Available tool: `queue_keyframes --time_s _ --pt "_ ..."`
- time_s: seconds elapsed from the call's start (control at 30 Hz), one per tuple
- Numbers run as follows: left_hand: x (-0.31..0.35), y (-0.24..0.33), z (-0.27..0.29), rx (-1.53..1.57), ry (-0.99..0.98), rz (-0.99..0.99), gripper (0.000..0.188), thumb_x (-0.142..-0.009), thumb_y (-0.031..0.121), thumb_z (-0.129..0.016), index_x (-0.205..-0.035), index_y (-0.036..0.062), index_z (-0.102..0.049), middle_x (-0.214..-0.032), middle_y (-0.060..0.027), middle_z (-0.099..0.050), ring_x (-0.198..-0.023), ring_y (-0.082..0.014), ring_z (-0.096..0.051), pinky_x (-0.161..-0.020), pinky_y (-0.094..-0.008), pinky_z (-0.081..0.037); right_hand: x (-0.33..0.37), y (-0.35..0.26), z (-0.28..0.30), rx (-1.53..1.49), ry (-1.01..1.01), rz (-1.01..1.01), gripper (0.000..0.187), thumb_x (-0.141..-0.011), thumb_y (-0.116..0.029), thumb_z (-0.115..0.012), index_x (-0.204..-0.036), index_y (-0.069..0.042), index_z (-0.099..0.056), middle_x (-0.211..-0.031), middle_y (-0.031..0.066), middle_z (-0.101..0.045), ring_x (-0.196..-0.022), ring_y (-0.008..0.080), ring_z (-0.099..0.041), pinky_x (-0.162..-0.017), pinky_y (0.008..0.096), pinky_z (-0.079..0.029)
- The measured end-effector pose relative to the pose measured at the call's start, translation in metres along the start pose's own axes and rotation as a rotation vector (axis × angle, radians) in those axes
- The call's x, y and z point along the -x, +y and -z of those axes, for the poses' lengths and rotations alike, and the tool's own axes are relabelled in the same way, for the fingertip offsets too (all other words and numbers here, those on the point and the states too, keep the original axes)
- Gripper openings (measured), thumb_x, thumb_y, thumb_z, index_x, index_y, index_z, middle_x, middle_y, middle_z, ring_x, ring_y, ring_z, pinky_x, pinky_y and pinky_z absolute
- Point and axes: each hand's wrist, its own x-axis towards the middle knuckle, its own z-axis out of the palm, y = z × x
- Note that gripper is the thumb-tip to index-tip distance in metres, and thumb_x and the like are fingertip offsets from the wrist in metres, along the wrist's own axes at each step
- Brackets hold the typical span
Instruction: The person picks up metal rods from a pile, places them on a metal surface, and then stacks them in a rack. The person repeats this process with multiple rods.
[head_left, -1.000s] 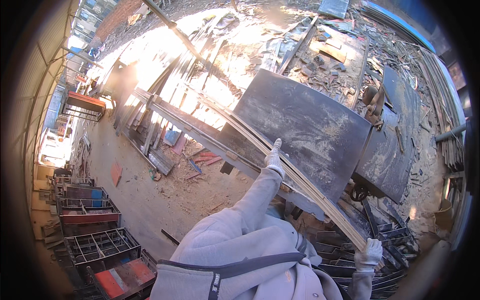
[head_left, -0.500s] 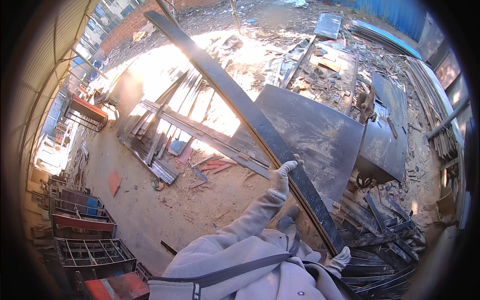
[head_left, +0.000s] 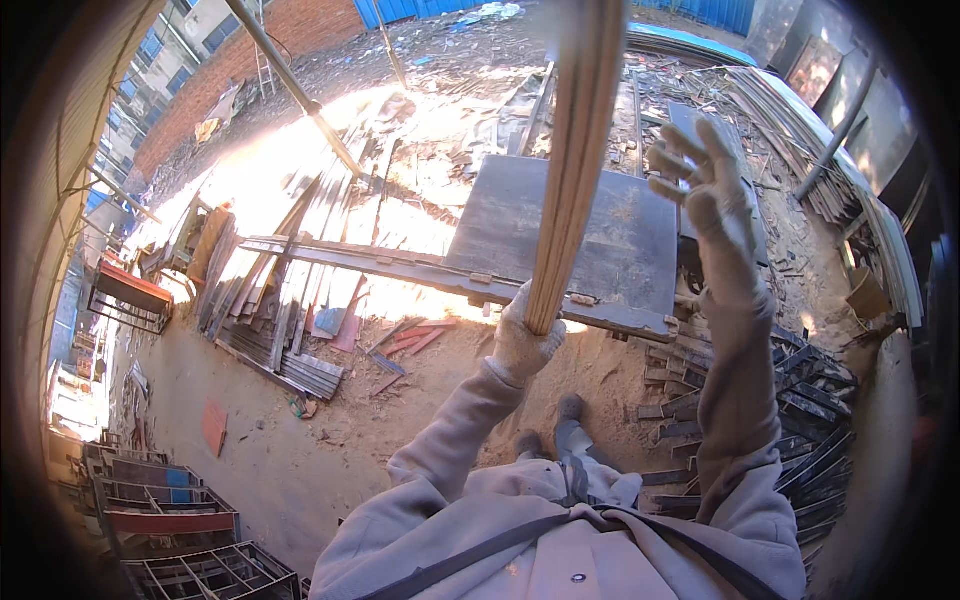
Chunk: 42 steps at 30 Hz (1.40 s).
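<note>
My left hand [head_left: 524, 345], in a pale work glove, is closed round the lower end of a long plywood strip [head_left: 576, 180]. The strip stands steeply before me, its layered edges facing me; its top runs out of the picture and is blurred. To the right, my gloved right hand [head_left: 722, 205] is raised with the fingers spread, apart from the strip and holding nothing. Beyond the strip lies a large dark panel [head_left: 625, 240]. A long dark beam [head_left: 400, 266] lies crosswise in front of that panel, behind my left hand.
Loose strips [head_left: 290, 290] are heaped at the left, some in glaring sun. Dark strips [head_left: 800, 400] are piled at my right. Metal frames [head_left: 190, 560] stand at the lower left. A slanted pole [head_left: 290, 80] rises at the far left. My shoes [head_left: 570, 408] are on sandy ground.
The strip has swung from a leftward slant to nearly upright, its edges now facing me. My right hand has let go of its lower end and risen, opening; my left hand keeps hold.
</note>
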Motion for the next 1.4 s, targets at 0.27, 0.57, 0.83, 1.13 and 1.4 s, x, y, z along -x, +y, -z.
queue_keyframes --time_s 0.27,0.57,0.83,1.13,1.4 --pt "0.048 -0.009 0.009 -0.441 -0.643 0.065 0.068 -0.077 0.012 -0.077 -0.14 0.0032 -0.054 -0.12 -0.0215 -0.068 -0.109 -0.0422 -0.068 -0.091 -0.0473 -0.058 -0.004 -0.014 0.206 -0.136 0.593 -0.15 0.082 -0.106 -0.064 -0.043 -0.156 0.001 -0.042 -0.148 0.0217 -0.06 -0.134 0.036 -0.06 -0.119 0.0442 -0.039" --pt "-0.095 -0.015 -0.017 -0.834 -1.132 0.16 0.05 -0.082 0.028 -0.081 -0.122 0.0057 -0.061 -0.107 -0.0183 -0.072 -0.105 -0.0396 -0.071 -0.089 -0.0509 -0.056 0.208 0.255 0.394 -0.429 1.089 -0.925 0.073 -0.09 -0.051 -0.075 -0.14 0.0 -0.059 -0.135 0.0188 -0.066 -0.119 0.034 -0.066 -0.109 0.0477 -0.05" --pt "-0.195 -0.11 -0.065 -0.814 -0.96 -0.067 0.055 -0.084 0.041 -0.079 -0.126 0.0082 -0.065 -0.116 -0.0123 -0.069 -0.114 -0.0329 -0.065 -0.097 -0.0463 -0.051 0.213 0.26 0.455 -0.453 1.22 -1.114 0.079 -0.085 -0.055 -0.076 -0.141 -0.003 -0.057 -0.137 0.0204 -0.064 -0.118 0.0355 -0.064 -0.103 0.0465 -0.054" --pt "-0.235 -0.199 -0.034 -0.685 -1.13 0.259 0.053 -0.091 0.044 -0.074 -0.13 0.0087 -0.067 -0.119 -0.0193 -0.072 -0.116 -0.0402 -0.066 -0.1 -0.0492 -0.052 0.189 0.342 0.431 -0.174 1.086 -1.166 0.059 -0.084 -0.044 -0.077 -0.127 -0.004 -0.07 -0.123 0.0174 -0.073 -0.101 0.0339 -0.072 -0.095 0.0463 -0.058" --pt "-0.259 -0.296 0.078 -0.708 -1.2 0.448 0.059 -0.091 0.05 -0.072 -0.139 0.016 -0.065 -0.124 -0.0187 -0.073 -0.12 -0.0392 -0.067 -0.102 -0.0498 -0.051 0.185 0.471 0.368 -0.256 0.948 -1.523 0.055 -0.091 -0.05 -0.06 -0.124 -0.008 -0.07 -0.12 0.0178 -0.075 -0.099 0.04 -0.073 -0.085 0.0607 -0.06"
